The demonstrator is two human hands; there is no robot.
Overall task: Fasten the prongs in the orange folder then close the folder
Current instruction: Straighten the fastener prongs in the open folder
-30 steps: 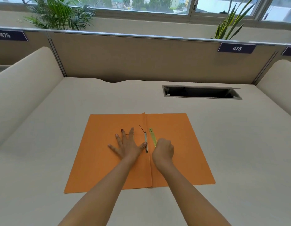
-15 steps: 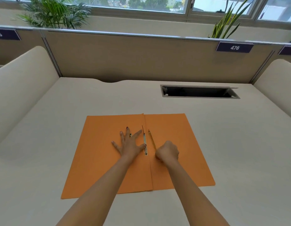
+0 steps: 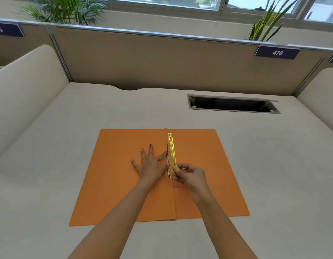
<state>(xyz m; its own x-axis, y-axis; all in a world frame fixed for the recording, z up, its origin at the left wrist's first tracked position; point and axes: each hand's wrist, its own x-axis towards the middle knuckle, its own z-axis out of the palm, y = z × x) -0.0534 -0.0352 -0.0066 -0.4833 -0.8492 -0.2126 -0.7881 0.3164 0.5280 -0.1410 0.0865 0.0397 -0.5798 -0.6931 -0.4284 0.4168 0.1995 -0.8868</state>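
An orange folder [image 3: 113, 184] lies spread open and flat on the desk. Along its centre fold sits a thin metal prong fastener [image 3: 168, 165], one prong standing up. My left hand [image 3: 151, 165] presses flat on the left flap, fingers spread, thumb and forefinger touching the fastener. My right hand [image 3: 190, 175] pinches the near end of a yellow fastener bar [image 3: 172, 150], which stretches away from me just right of the fold, beside the prongs.
The desk [image 3: 274, 165] is beige, with a dark rectangular cable slot [image 3: 233, 105] at the back right. Beige partition walls [image 3: 162, 62] enclose it at the back and both sides. Plants stand behind the partition.
My right hand has turned and lifted the yellow bar so it shows flat and full length beside the prongs. My left hand has stayed on the left flap.
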